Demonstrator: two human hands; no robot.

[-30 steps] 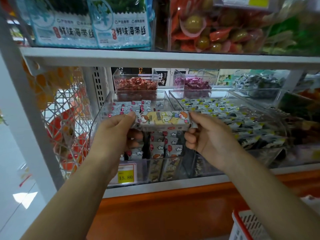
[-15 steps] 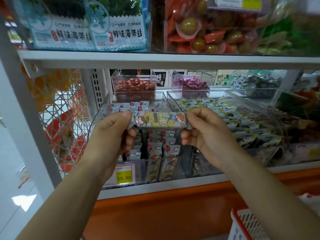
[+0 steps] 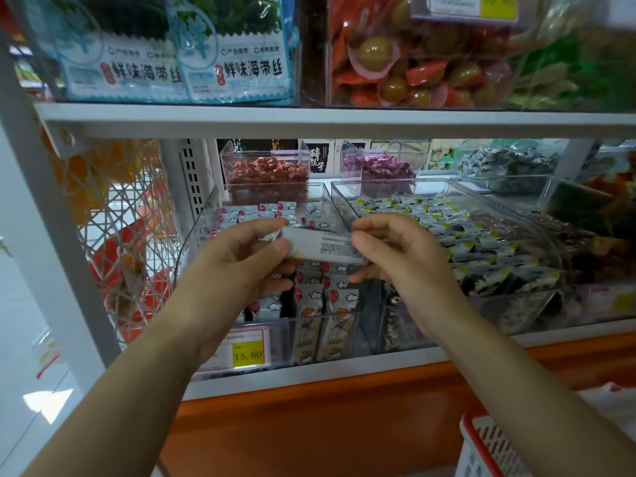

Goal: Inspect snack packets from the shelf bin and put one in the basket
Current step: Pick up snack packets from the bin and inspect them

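A small snack packet (image 3: 321, 244) is held level between both hands, its pale printed back turned up toward me. My left hand (image 3: 234, 266) pinches its left end and my right hand (image 3: 402, 259) pinches its right end. They hover just above a clear shelf bin (image 3: 203, 232) filled with several more packets (image 3: 330, 290) printed with clouds and red balloons. The white basket with a red rim (image 3: 481, 445) shows at the bottom right corner, below my right forearm.
A second clear bin (image 3: 447, 187) of dark seaweed-type packets stands right of the first. Smaller tubs of red and purple sweets (image 3: 265, 173) sit behind. An upper shelf (image 3: 309, 122) overhangs close above. A yellow price tag (image 3: 247, 351) hangs below the bin; a wire rack (image 3: 113, 235) is left.
The packet has been turned over between my fingers: its colourful cartoon front faced me before, now its pale back with small print does. Both hands stay in about the same place.
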